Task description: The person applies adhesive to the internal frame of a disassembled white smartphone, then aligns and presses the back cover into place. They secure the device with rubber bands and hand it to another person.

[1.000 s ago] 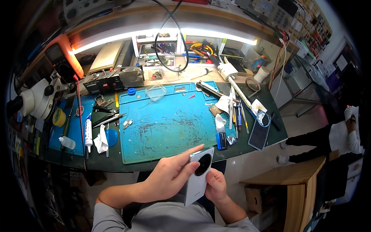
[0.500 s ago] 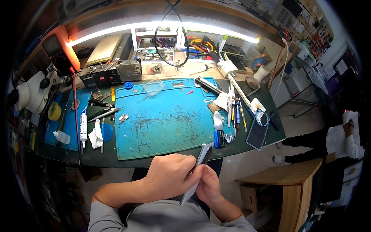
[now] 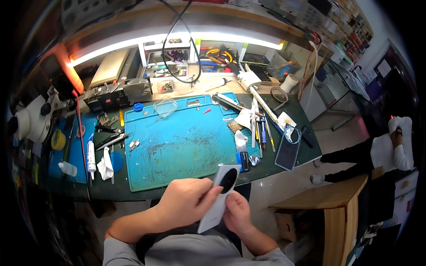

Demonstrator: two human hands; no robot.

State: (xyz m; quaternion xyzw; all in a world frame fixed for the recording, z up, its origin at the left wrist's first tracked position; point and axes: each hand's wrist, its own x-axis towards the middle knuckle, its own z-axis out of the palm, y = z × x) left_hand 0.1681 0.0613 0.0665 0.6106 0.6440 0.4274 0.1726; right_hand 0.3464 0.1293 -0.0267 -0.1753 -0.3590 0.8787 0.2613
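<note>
A smartphone [image 3: 213, 214] with a pale silver back and a large round black camera module is held in front of my body, beyond the bench's near edge. Its back is turned up to view and it leans, top end away from me. My left hand [image 3: 185, 200] grips the phone's left side, thumb lying across the back just below the camera module. On the opposite edge, my right hand [image 3: 238, 213] is closed around it, thumb on the rim. The fingers beneath the phone are hidden, as is its screen side.
A blue work mat [image 3: 182, 142] covers the bench's middle. Right of it lie a blue-black box [image 3: 243, 161], screwdrivers [image 3: 263, 133] and another phone [image 3: 287, 153]. A white glue tube [image 3: 91, 155] and pliers [image 3: 106, 137] are left. A person [image 3: 381, 146] stands far right.
The phone has turned from nearly edge-on to show its back and camera module. Both hands keep hold of it. The view has shifted slightly, moving the bench left in the picture.
</note>
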